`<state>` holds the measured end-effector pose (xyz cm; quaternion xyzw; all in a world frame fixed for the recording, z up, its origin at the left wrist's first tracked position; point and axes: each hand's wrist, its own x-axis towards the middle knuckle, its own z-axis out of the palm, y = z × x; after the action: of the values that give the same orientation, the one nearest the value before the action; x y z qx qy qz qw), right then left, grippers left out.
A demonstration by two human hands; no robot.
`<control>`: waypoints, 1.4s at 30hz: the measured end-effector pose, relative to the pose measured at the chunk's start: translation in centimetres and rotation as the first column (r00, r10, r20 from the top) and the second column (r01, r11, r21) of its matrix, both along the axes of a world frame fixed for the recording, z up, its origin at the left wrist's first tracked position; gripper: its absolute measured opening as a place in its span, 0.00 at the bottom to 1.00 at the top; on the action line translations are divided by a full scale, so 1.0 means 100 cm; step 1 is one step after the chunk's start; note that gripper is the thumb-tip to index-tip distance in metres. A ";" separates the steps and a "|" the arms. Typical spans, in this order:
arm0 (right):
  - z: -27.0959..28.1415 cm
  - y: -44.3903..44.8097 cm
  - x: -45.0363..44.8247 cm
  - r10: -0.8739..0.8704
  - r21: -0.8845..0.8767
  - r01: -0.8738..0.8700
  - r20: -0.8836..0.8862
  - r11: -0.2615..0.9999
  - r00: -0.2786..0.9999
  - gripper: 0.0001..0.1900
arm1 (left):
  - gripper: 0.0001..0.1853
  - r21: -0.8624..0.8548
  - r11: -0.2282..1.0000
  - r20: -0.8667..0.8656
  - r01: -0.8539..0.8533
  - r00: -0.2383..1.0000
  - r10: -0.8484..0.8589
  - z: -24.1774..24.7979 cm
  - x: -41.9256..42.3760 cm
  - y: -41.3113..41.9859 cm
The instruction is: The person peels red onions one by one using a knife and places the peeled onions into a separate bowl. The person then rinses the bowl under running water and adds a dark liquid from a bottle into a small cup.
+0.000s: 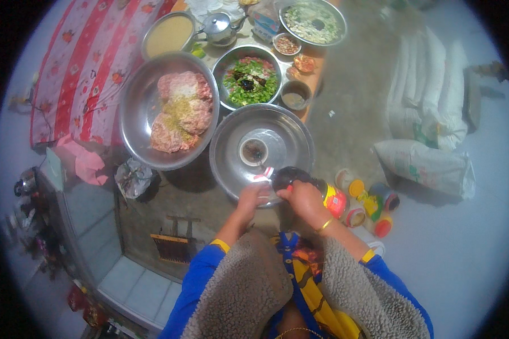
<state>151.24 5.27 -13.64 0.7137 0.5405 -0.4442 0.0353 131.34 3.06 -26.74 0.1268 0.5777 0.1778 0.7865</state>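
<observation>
My right hand [307, 203] grips a large plastic bottle of dark liquid [292, 177] with a yellow and red label. The bottle is tilted, its white and red neck pointing left, and a thin dark stream seems to run towards a small white bowl [253, 152]. That bowl holds dark liquid and sits inside a wide, shallow metal basin [225, 146]. My left hand [253, 199] is at the basin's near rim, fingers apart, just below the bottle's neck; whether it touches the rim or the cap is unclear. A larger metal basin of ground meat with powders [180, 112] stands to the left.
Behind stand a metal bowl of chopped greens [254, 84], a metal teapot [217, 27], a bowl of yellowish contents [169, 36], a bowl of chopped vegetables [311, 21] and a small cup [295, 95]. Several jars [356, 214] are on the floor at right, near white sacks [426, 167].
</observation>
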 end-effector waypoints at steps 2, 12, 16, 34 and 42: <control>0.000 0.000 0.001 0.000 -0.007 0.000 -0.008 1.000 1.000 0.28 | 0.20 0.004 1.000 0.009 -0.024 1.000 0.024 0.001 0.003 0.001; -0.008 -0.006 0.004 0.029 0.078 -0.025 -0.047 0.997 0.998 0.27 | 0.19 0.011 0.990 0.131 -0.143 0.981 0.141 0.004 0.005 -0.004; -0.010 -0.007 0.002 0.047 0.149 -0.047 0.002 0.988 0.999 0.27 | 0.20 -0.018 0.988 0.156 -0.150 0.976 0.151 0.009 0.005 0.000; -0.009 -0.002 -0.001 0.037 0.009 -0.037 -0.037 0.999 0.999 0.28 | 0.24 -0.029 0.982 0.168 -0.185 0.968 0.188 0.001 0.003 -0.004; -0.004 0.000 -0.002 0.037 0.007 -0.037 -0.022 0.999 0.999 0.27 | 0.25 -0.048 0.977 0.174 -0.206 0.962 0.211 0.004 0.003 -0.004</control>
<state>151.01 5.27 -14.00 0.6988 0.5553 -0.4495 0.0355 131.60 2.61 -26.31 0.0373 0.5177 0.2619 0.8136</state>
